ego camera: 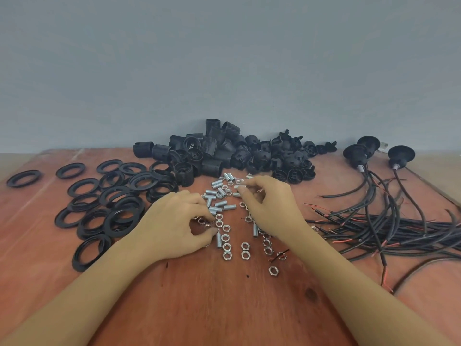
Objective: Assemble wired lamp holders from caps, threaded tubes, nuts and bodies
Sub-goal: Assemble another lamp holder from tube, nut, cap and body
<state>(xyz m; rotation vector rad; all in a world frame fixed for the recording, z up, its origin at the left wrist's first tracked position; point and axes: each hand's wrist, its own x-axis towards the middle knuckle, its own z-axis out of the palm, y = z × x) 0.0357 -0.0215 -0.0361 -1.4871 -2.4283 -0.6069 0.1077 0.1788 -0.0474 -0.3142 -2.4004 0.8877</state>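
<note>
Head view: both hands work over a reddish-brown wooden desk (224,308). The left hand (172,223) lies low, its fingers curled, with thumb and forefinger pinched together on a small silver part (207,224) at the edge of the scattered silver hex nuts (227,255). Whether that part is itself a nut is too small to tell. The right hand (272,206) is raised a little, and its thumb and forefinger nip a short silver threaded tube (239,187) above the loose heap of silver threaded tubes (220,204). Its other fingers are loosely bent. Flat black plastic rings (83,187) lie to the left. Black ribbed holder bodies (212,146) and black domed caps (282,156) are piled at the back. Finished black lamp holders (356,153) with black wires (399,228) lie on the right.
</note>
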